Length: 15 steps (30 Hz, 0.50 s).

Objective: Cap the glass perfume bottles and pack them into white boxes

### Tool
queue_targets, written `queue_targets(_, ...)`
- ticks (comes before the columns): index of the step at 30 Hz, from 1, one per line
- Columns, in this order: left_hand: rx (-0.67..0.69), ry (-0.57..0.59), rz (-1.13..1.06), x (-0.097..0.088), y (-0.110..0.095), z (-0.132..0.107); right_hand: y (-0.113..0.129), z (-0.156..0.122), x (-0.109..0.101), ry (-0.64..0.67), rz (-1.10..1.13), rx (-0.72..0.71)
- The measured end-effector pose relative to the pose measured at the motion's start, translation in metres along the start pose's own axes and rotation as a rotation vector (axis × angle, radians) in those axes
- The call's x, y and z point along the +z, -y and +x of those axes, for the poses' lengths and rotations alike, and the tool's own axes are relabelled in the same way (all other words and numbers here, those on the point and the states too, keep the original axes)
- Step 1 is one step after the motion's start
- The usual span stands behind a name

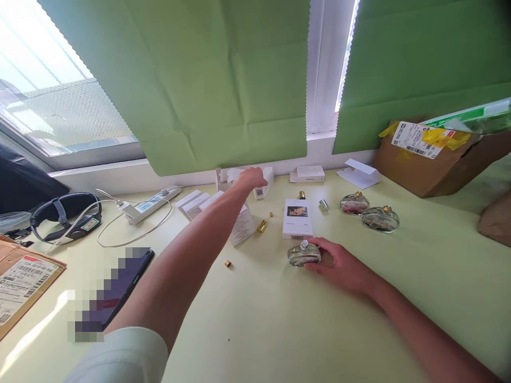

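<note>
Right hand: fingers held the silver-necked perfume bottle by its right end, just in front of the picture-printed carton | Left hand: at a white box; finger spacing could not be told.

I see the right hand gripping the right end of a glass bottle on the pale table, just in front of a printed white box. The left hand reaches to white packaging at the back, though from my end I can't tell whether it has hold. I make out a gold cap left of the printed box, a silver cap right of it, and two more bottles farther right.
</note>
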<state>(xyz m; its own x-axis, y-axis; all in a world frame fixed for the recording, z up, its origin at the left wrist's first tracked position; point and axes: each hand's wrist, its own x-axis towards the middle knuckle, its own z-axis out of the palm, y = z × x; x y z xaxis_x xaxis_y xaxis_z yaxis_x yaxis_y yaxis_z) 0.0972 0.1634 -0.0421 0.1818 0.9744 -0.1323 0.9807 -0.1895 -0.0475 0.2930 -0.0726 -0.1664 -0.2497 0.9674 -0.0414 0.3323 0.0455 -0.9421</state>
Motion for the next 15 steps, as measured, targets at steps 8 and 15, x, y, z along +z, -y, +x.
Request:
queue_targets(8, 0.298, -0.360, -0.121, -0.024, 0.007, -0.061, 0.003, -0.005, -0.043, -0.051, 0.046, -0.137)
queue_targets(15, 0.825, -0.594, -0.646, 0.001, 0.001, -0.141, 0.025, 0.013, -0.059, -0.295, 0.597, -0.040)
